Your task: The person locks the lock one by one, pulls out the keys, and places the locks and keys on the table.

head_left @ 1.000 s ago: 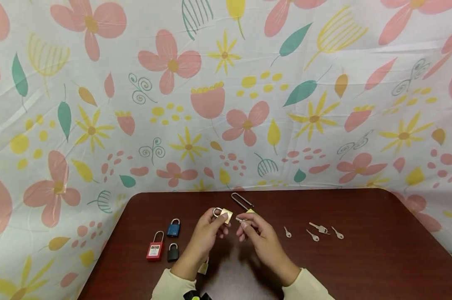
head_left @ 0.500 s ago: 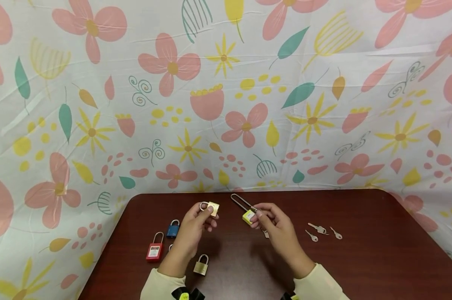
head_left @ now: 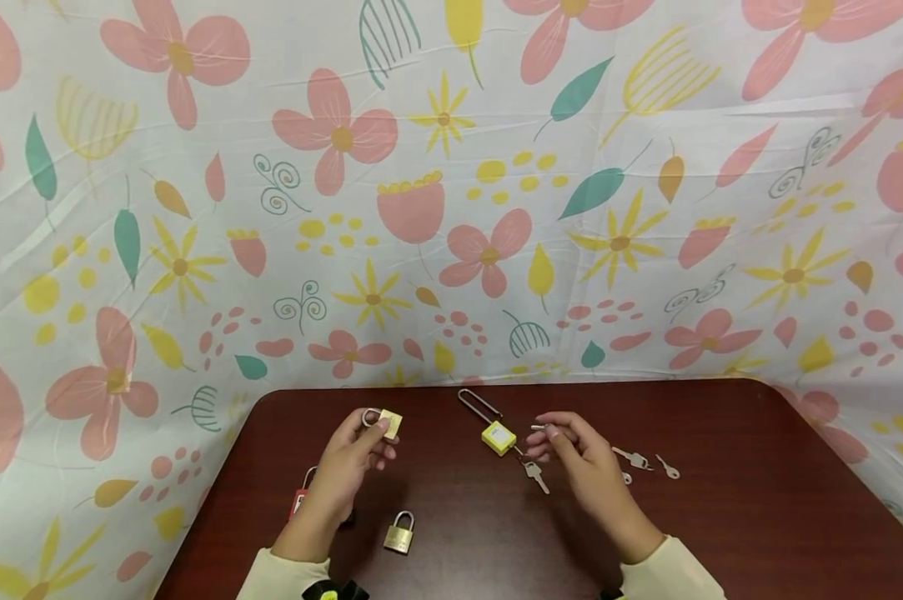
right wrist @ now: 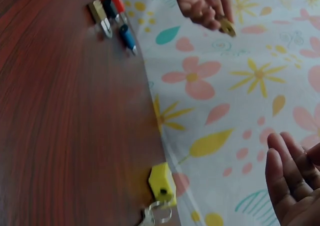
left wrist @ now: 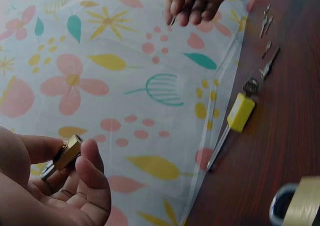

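My left hand [head_left: 353, 458] pinches a small brass padlock [head_left: 391, 424] between thumb and fingers, raised above the table; its shackle points left. The same brass padlock [left wrist: 68, 153] shows up close in the left wrist view. My right hand [head_left: 582, 458] pinches a small key [head_left: 539, 427], of which only the tip shows. Between the hands lies a yellow padlock [head_left: 499, 437] with a long shackle and keys [head_left: 535, 475] hanging from it. A second brass padlock [head_left: 398, 537] rests on the table beside my left forearm.
Several loose keys [head_left: 633, 458] lie right of my right hand, one partly hidden by it. My left arm covers most of a red padlock [head_left: 298, 502]. A blue padlock [right wrist: 127, 38] and a black padlock [right wrist: 108, 8] appear in the right wrist view. Floral cloth [head_left: 451, 208] hangs behind the table.
The hands have drawn apart: the left has moved left with the brass padlock, the right has moved right with the key. The yellow padlock is uncovered; the blue one is now hidden.
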Tool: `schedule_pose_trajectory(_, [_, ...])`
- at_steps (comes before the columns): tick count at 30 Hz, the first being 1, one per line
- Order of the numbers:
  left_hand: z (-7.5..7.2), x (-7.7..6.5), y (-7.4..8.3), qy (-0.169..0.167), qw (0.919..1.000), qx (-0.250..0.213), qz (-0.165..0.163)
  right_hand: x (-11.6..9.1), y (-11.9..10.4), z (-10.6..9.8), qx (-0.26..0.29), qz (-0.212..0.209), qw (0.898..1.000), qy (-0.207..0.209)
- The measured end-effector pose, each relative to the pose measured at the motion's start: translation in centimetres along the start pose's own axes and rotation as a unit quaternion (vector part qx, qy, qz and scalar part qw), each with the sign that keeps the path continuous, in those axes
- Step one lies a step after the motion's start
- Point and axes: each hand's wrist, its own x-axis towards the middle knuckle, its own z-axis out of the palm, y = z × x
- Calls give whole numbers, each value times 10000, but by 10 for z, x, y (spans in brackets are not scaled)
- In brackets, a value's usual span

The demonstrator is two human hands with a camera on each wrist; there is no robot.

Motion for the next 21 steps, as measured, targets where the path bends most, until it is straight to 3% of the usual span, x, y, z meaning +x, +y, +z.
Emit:
schedule_pose_trajectory(7, [-23,-6,-4,187,9996,169,-144,-10,26,-19,-184,329,9992,-108])
schedule_pose_trajectory(13, [-41,-12,-8,343,9986,329,-212,-19,38,-35,-252,365,9989,-118])
schedule_pose_trajectory(18, [-53,-20,-9,542,9954,702,-373,-25,38,-45,-585,421,9974,102])
schedule_pose_trajectory(21, [-59,-24,-12,594,9914,1021,-560,-28,28,-46,-1050,587,9922,328])
